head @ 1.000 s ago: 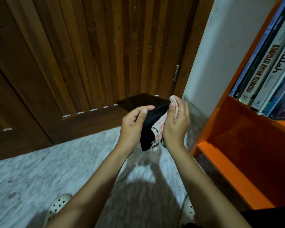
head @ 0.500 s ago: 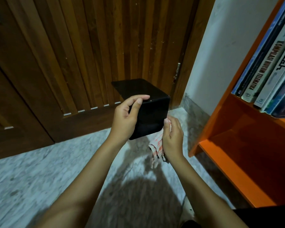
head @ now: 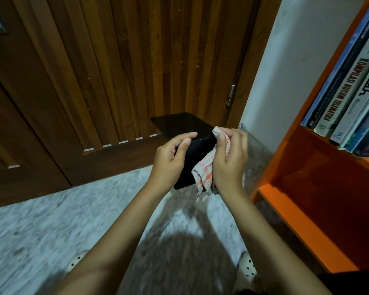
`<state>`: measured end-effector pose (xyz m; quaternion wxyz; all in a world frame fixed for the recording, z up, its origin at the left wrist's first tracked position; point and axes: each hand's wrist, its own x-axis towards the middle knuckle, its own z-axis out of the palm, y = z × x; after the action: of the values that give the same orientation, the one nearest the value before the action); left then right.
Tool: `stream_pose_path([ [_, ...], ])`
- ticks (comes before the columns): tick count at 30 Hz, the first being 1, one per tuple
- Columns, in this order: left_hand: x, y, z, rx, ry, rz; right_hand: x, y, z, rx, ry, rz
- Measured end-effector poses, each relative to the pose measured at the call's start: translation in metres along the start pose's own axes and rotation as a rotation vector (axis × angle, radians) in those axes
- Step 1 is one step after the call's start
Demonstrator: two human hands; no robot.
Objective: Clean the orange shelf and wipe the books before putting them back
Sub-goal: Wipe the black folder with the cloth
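Observation:
A black book [head: 179, 126] is held in front of me, its cover facing up and away. My left hand [head: 170, 160] grips its left edge, thumb on top. My right hand [head: 229, 158] holds a white and orange cloth [head: 202, 177] pressed against the book's near right side, with a corner of the cloth sticking up at the top edge. The orange shelf [head: 303, 222] stands at the right; its lower compartment holds nothing. Several books [head: 349, 86] lean on the level above.
A brown slatted wooden door [head: 115, 71] fills the background, with a white wall [head: 296, 60] beside it. The floor [head: 41, 226] is pale marble. My light perforated shoes [head: 248, 267] show at the bottom.
The book has dropped lower and tilted. My right hand with the cloth has gone from the book's lower edge up to its top right edge.

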<state>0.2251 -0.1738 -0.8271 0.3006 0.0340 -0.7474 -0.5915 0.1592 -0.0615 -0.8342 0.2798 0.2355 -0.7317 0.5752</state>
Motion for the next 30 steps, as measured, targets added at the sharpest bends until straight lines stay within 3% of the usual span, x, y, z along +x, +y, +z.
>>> stream_pose_path([
  [7, -0.003, -0.003, -0.002, -0.035, 0.017, 0.003, -0.023, -0.002, 0.013, 0.048, -0.084, -0.066],
  [14, 0.003, -0.005, -0.016, -0.034, 0.067, -0.007, -0.045, 0.02, 0.01, 0.034, -0.377, -0.213],
  [16, 0.004, -0.005, -0.019, -0.033, 0.069, -0.009, -0.044, 0.022, 0.005, 0.037, -0.327, -0.147],
  [22, -0.003, -0.004, -0.008, -0.059, 0.062, -0.044, -0.008, 0.006, 0.0, 0.041, 0.029, -0.022],
  [27, -0.004, 0.003, 0.004, -0.124, 0.047, -0.042, -0.004, 0.017, 0.003, 0.014, 0.101, 0.021],
  [30, -0.004, 0.001, 0.003, -0.091, 0.047, -0.028, -0.015, 0.03, 0.002, -0.001, 0.09, 0.152],
])
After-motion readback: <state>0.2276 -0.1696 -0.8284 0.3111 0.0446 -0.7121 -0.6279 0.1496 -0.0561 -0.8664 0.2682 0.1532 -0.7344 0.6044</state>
